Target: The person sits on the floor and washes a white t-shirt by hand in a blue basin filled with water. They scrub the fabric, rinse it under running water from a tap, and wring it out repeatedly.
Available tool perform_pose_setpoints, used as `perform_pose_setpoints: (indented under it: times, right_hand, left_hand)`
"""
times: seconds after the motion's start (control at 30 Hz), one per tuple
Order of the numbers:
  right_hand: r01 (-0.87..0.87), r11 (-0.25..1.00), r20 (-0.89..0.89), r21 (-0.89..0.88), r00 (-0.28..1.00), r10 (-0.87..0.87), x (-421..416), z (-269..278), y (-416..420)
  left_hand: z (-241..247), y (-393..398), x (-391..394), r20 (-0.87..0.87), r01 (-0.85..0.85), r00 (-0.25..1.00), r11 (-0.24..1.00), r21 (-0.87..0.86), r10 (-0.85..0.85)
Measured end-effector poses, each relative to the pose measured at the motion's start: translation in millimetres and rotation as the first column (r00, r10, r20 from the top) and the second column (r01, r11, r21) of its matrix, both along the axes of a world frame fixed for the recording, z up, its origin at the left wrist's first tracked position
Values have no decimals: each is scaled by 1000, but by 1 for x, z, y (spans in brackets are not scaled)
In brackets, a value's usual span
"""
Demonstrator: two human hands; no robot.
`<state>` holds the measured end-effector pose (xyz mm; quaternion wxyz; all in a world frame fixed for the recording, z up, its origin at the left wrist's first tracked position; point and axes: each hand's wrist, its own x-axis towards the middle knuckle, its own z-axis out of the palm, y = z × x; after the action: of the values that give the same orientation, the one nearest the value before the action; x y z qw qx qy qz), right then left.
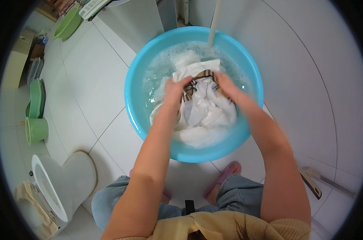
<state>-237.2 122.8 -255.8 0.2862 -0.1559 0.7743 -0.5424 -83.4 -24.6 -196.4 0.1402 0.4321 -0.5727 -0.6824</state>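
A large blue plastic basin (pixel 255 72) stands on the floor before me, holding sudsy water (pixel 157 70) and wet white laundry (pixel 217 114). My left hand (pixel 175 88) grips the left side of a garment's checked part (pixel 206 73), brown with dark stripes. On the opposite side my right hand (pixel 225 82) holds the same checked cloth; it is slightly blurred. Some fingertips of both hands are hidden by the fabric. White cloth lies bunched between and below the hands, partly in the water.
A pale pipe (pixel 214 27) reaches down to the basin's far rim. Beyond it stands a grey-white appliance cabinet (pixel 130 21). A toilet (pixel 70 177) is at left, with green tubs (pixel 37 130) along the wall. A floor squeegee (pixel 312 183) lies at right.
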Motion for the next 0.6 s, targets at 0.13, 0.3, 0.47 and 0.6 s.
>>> perform_pose_setpoints:
  times: [0.13,0.3,0.47,0.6]
  right_hand:
    - [-93,946,-175,310,973,153,3,-8,-5]
    - [8,989,-405,147,913,53,43,-1,-27]
    - [166,981,-324,101,938,-125,-7,-2,-15]
    - [-77,987,-113,-140,992,61,60,92,-49]
  left_hand:
    - [-55,-7,-12,358,154,931,968,-199,-75]
    - [-39,6,-9,418,207,908,891,-405,-21]
    - [10,30,-18,-103,-59,994,989,-138,45]
    - [12,-11,5,-235,-240,794,644,726,560]
